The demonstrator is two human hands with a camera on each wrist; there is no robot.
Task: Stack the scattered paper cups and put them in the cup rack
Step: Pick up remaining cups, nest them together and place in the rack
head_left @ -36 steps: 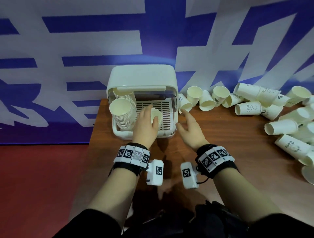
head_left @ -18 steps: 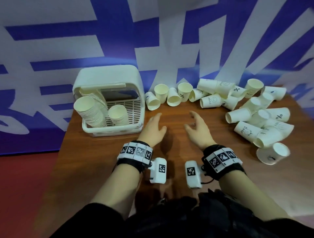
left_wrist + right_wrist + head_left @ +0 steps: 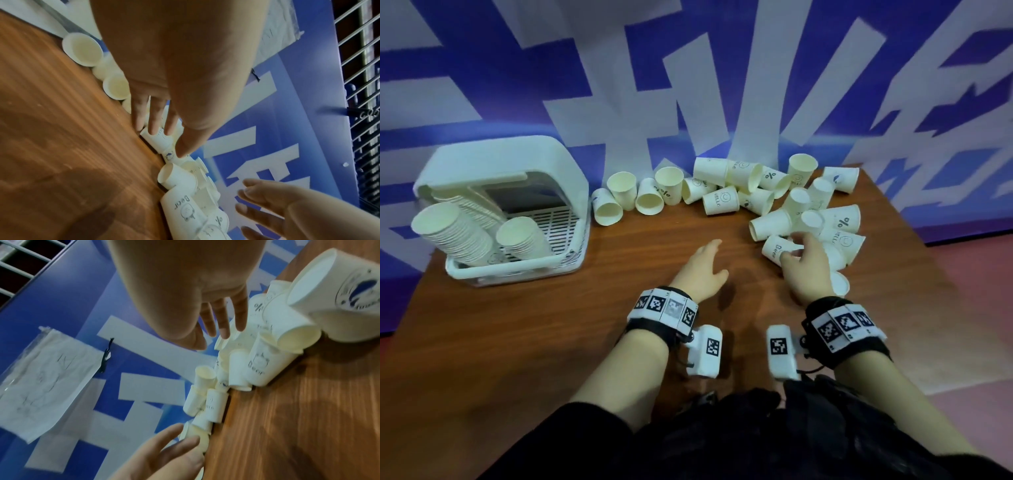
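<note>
The white cup rack (image 3: 565,171) stands at the table's back left. It holds a tall leaning stack of paper cups (image 3: 453,236) and a short stack (image 3: 522,236). Several loose white paper cups (image 3: 726,202) lie scattered along the back and right. My right hand (image 3: 796,248) reaches into the right pile, its straight fingers (image 3: 224,331) over a cup marked "Bear" (image 3: 774,248), gripping nothing. My left hand (image 3: 709,263) hovers open over bare table left of the pile, with its fingers (image 3: 153,126) straight.
The brown wooden table (image 3: 551,325) ends at a blue and white banner wall (image 3: 688,85) behind. Its right edge runs close behind the cup pile, with red floor (image 3: 962,308) beyond. More cups (image 3: 619,195) lie beside the rack.
My left hand left a short stack in the rack and drew back. Both hands moved right toward the loose cups, and the right hand now reaches into the pile.
</note>
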